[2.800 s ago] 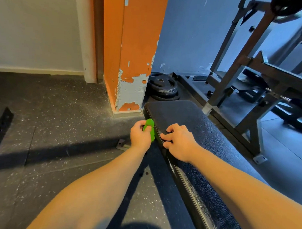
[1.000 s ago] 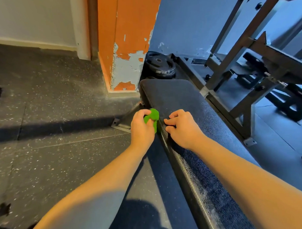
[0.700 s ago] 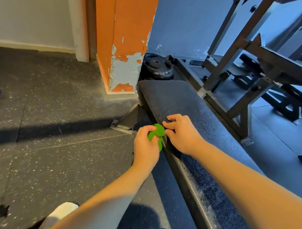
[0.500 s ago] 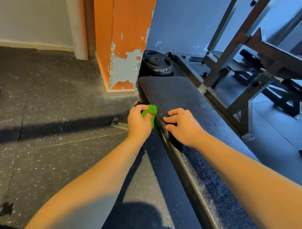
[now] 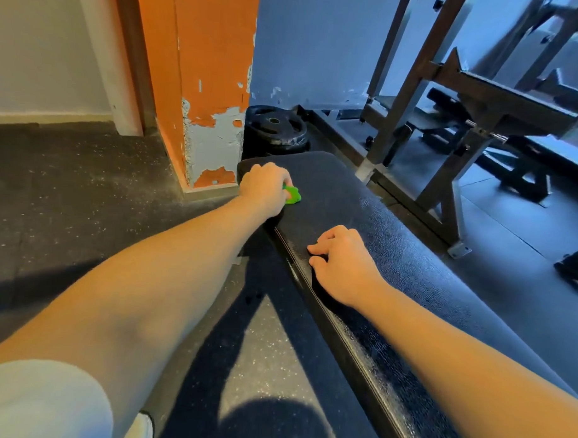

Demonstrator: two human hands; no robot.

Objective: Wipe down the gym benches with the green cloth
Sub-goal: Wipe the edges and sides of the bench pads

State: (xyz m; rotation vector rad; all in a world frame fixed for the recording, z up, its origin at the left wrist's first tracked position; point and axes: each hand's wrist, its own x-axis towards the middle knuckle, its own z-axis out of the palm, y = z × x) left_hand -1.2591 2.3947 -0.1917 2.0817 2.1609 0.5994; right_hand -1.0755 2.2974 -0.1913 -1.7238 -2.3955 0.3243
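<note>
Looking down along a black padded bench (image 5: 394,255), running from bottom right up toward the middle. Got the left hand (image 5: 265,188) stretched out to the far end of the pad, near its left corner, fingers curled tight around the green cloth (image 5: 291,195). Can only see a small wad of the cloth, poking out on the right side of the fist and pressed onto the top of the pad. Right hand (image 5: 341,263) parked closer in, resting on the pad by its left edge, knuckles up, fingers loosely curled with the tips touching the vinyl, holding nothing. Well apart from the left one. Some whitish scuffing or dust along the near side edge of the pad too.

Just past the far end of the bench: a stack of black weight plates (image 5: 277,128) lying flat, right beside an orange pillar (image 5: 207,85) with paint peeling off low down. Off to the right, a dark steel rack (image 5: 481,104), hard to make out much more over there. Speckled dark rubber floor (image 5: 69,194) all around. Bottom left corner: a pale sleeve (image 5: 39,400) and a bit of a light shoe (image 5: 144,426).
</note>
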